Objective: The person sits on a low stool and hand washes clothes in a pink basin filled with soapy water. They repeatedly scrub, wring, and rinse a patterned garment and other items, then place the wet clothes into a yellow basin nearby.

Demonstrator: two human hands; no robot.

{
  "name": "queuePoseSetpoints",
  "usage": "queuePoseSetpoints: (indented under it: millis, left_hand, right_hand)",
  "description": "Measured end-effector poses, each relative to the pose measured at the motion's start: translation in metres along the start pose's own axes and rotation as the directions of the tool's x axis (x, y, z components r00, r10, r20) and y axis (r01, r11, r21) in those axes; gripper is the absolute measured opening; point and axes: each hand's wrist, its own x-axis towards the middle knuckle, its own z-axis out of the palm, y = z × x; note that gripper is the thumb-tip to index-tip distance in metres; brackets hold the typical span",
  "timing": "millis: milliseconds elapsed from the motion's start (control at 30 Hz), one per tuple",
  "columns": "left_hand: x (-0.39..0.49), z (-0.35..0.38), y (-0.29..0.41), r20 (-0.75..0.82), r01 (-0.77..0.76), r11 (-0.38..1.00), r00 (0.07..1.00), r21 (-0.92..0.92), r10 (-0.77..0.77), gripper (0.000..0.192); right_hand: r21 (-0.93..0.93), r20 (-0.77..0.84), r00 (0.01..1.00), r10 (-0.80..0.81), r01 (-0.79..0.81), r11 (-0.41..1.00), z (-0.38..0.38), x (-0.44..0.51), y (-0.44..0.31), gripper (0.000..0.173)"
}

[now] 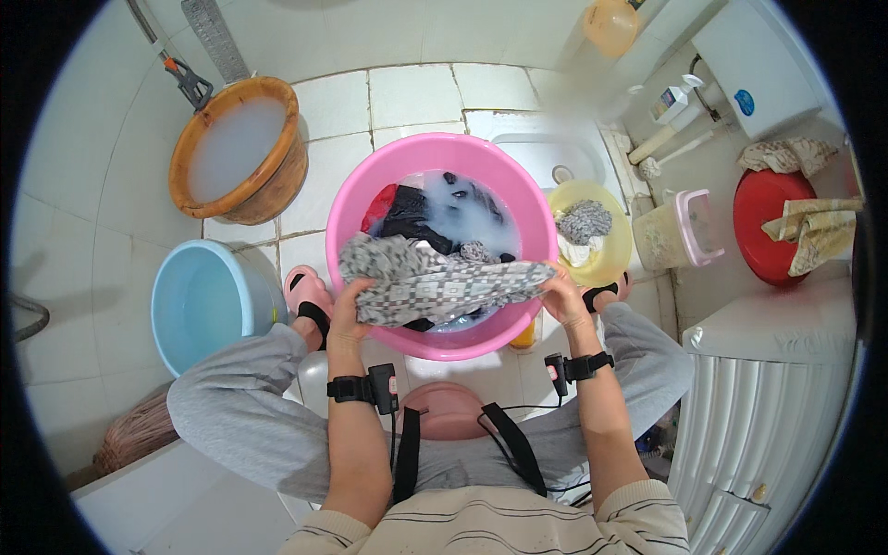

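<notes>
A grey-and-white patterned cloth [437, 284] is stretched between my two hands over the near part of a pink plastic basin [444, 147]. My left hand [350, 309] grips its left part, where the fabric bunches up at the basin's rim. At the other end, my right hand [562, 295] pinches the narrower right corner. Below the cloth, cloudy water [461, 215] fills the basin, with dark garments [409, 215] and a red garment [378, 207] partly under it. The cloth hides the near side of the wash.
Left of the basin stand a wooden tub [295, 125] of cloudy water and a light-blue bucket [253, 291]. At right, a yellow bowl [621, 239] holds cloths beside a lidless-looking bin [659, 239]. A squat toilet pan [534, 139] lies behind; a white cabinet [728, 416] stands near right.
</notes>
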Motion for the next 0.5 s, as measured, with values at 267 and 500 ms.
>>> queuePoseSetpoints:
  millis: [267,500]
  left_hand:
    - [0.035,-0.046,-0.039,-0.142,0.126,0.452,0.99,0.883,0.002,0.045]
    - [0.041,-0.003,-0.06,0.496,-0.393,-0.309,0.758,0.866,0.424,0.07]
  right_hand:
    - [-0.071,-0.346,0.923,0.165,-0.201,0.977,0.006,0.023,0.019,0.024]
    - [0.031,-0.092,0.964,0.248,-0.247,0.969,0.037,0.018,0.036,0.034]
